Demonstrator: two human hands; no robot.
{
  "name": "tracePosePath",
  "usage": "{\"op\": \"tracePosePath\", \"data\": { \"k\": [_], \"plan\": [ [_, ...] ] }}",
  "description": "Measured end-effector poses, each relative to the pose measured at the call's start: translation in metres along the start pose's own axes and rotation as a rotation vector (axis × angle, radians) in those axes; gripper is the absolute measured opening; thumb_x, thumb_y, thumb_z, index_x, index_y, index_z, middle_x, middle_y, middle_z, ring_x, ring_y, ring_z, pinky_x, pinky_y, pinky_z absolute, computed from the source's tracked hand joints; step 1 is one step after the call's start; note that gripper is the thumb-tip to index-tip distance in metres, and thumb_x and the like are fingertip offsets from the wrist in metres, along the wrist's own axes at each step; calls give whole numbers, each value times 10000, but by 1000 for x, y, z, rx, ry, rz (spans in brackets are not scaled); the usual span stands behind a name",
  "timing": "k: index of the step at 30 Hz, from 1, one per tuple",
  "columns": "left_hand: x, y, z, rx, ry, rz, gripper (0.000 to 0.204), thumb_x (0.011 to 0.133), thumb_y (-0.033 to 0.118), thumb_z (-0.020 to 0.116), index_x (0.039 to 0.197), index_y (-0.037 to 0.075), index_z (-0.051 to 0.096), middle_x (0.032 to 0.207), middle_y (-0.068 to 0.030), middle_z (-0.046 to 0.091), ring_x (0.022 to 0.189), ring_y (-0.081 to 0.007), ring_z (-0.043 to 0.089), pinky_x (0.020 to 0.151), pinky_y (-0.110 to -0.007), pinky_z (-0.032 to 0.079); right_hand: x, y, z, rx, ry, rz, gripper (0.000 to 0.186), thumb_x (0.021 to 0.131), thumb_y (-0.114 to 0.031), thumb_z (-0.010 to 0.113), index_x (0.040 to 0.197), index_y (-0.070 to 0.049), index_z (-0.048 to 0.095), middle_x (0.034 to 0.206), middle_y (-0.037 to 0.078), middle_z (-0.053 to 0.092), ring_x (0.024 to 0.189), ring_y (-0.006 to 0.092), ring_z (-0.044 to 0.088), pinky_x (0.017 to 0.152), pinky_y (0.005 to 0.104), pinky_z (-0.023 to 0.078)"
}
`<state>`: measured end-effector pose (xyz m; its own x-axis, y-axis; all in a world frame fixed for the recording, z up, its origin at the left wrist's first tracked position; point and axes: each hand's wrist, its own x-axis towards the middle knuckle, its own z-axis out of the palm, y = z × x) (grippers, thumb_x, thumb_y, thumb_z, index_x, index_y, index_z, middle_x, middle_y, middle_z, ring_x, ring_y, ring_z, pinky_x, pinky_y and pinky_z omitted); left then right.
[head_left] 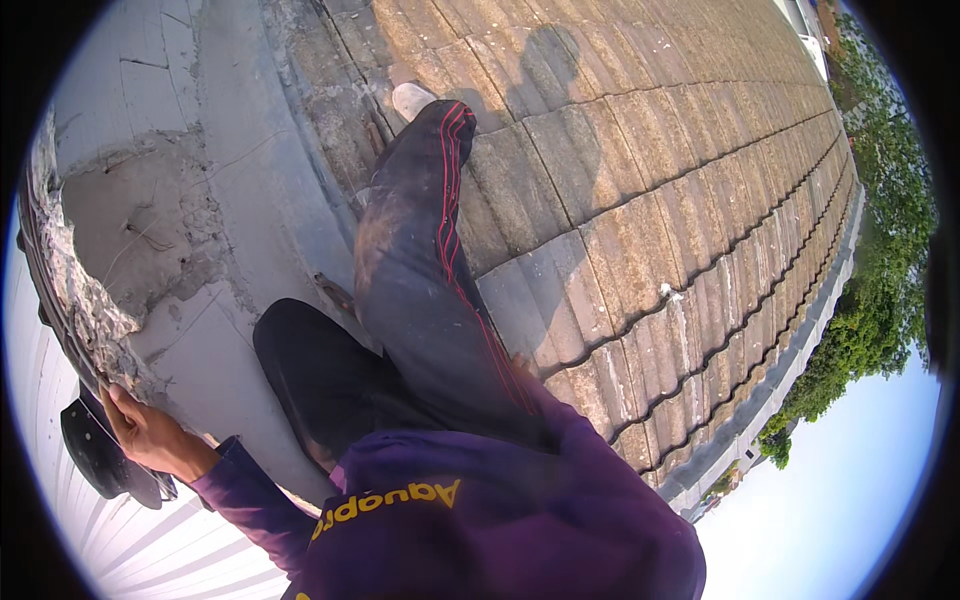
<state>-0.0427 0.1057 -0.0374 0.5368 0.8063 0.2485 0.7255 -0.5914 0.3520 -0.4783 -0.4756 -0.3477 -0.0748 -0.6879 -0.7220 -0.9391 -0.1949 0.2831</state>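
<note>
At the lower left, my left hand [158, 438] grips the outer edge of a grey concrete wall top [240, 230], beside a run of dark cables [62, 335]. Just below its fingers hangs a black rounded object [95, 450], whose kind I cannot make out. A little of my right hand [521, 367] shows past my thigh, down against the roof tiles [640, 200]; its fingers are mostly hidden by my leg and purple sleeve. My legs, in dark trousers with red stripes, are bent across the joint between wall top and tiles.
A broken hollow [130, 225] with rough edges and thin wires opens in the wall top. White corrugated sheeting [150, 545] lies below the left edge. The tiles curve down to a grey roof edge [770, 410] at the right, with trees [880, 200] beyond.
</note>
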Motion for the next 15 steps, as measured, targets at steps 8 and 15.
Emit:
{"op": "tracePosePath", "data": {
  "k": [8, 15],
  "plan": [
    [-11, 55, -12, -139, 72, 55, 404, 1076, 427, 622, 1341, 152, 755, 1188, -110, 802, 1017, -266, 777, 854, -381, 569, -102, -290, -142, -37, 245, -835, 579, 951, -224, 717, 1458, 4, 555, 1319, 272, 699, 1201, 398, 698, 1026, 461, 538],
    [-23, 74, -21, -85, 71, -39, 296, 1036, 325, 680, 1307, 223, 745, 961, -136, 789, 808, -342, 752, 694, -461, 564, -446, -444, -252, 662, 459, -1634, 302, 1018, -60, 588, 1309, 10, 624, 1225, 157, 676, 1115, 266, 673, 954, 400, 539]
  ]
}}
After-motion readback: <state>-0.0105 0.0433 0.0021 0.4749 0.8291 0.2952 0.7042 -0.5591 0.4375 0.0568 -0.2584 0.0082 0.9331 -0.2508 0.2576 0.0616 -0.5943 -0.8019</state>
